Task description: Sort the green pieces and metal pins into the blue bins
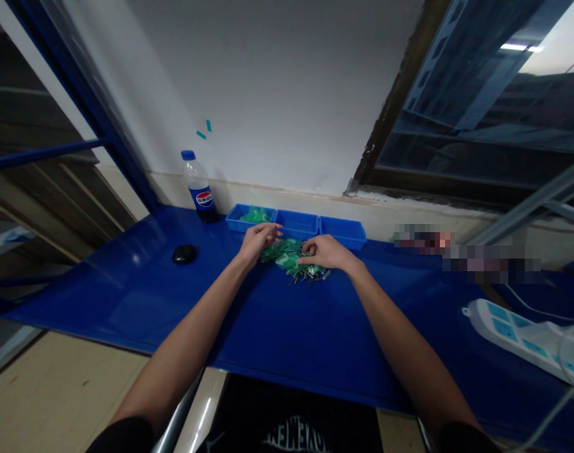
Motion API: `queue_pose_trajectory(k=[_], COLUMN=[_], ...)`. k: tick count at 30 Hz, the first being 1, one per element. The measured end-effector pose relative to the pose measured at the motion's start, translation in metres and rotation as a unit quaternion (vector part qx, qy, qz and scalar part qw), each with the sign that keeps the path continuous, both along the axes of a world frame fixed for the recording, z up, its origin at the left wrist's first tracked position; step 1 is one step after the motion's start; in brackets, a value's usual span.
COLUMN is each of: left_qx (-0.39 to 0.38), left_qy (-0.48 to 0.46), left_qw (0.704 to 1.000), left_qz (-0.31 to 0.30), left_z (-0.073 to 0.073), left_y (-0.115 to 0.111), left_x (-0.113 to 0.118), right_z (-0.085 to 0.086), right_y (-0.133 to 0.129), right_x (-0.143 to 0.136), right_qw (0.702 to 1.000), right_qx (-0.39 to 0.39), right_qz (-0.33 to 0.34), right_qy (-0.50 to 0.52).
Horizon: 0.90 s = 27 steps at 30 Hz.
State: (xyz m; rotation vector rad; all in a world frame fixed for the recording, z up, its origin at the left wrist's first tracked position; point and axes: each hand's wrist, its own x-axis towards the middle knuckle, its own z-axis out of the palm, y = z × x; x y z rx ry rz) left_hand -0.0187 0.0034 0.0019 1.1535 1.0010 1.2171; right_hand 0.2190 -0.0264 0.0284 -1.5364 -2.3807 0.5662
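Note:
A heap of small metal screws (310,274) and crumpled green plastic bags (287,257) lies on the blue tabletop, between my hands. My left hand (259,241) hovers at the heap's left side, near the bags. Its fingers are loosely bent and apart, with nothing visible in them. My right hand (330,253) is over the right side of the heap, thumb and fingers apart, fingertips touching the screws and bag. Just behind stand three joined blue trays: the left tray (234,224) contains green plastic, beside the middle tray (296,221) and the right tray (343,234).
A cola bottle (202,195) with a blue cap stands left of the trays. A black computer mouse (185,254) lies on the blue table (287,333). To the right is a white power strip (508,327) with cables. Behind are a wall and window.

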Motion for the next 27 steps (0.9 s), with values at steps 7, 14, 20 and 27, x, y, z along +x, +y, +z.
queue_pose_trajectory(k=[7, 14, 20, 27], left_qx=[0.057, 0.074, 0.090, 0.095], left_qy=[0.065, 0.091, 0.111, 0.123], left_qw=[0.996, 0.992, 0.988, 0.986], left_qz=[-0.036, -0.047, -0.053, -0.055], left_z=[-0.004, 0.001, -0.004, -0.005], left_y=[-0.002, -0.008, -0.003, -0.003], left_x=[0.006, 0.007, 0.007, 0.007], right_z=[0.000, -0.012, -0.009, -0.003], right_y=[-0.007, 0.000, -0.007, -0.009], right_x=[-0.012, -0.019, -0.018, -0.018], right_qw=[0.999, 0.993, 0.998, 1.000], right_qx=[0.003, -0.009, 0.028, 0.018], right_qz=[-0.038, -0.083, -0.048, -0.009], right_qy=[0.018, 0.081, 0.037, -0.020])
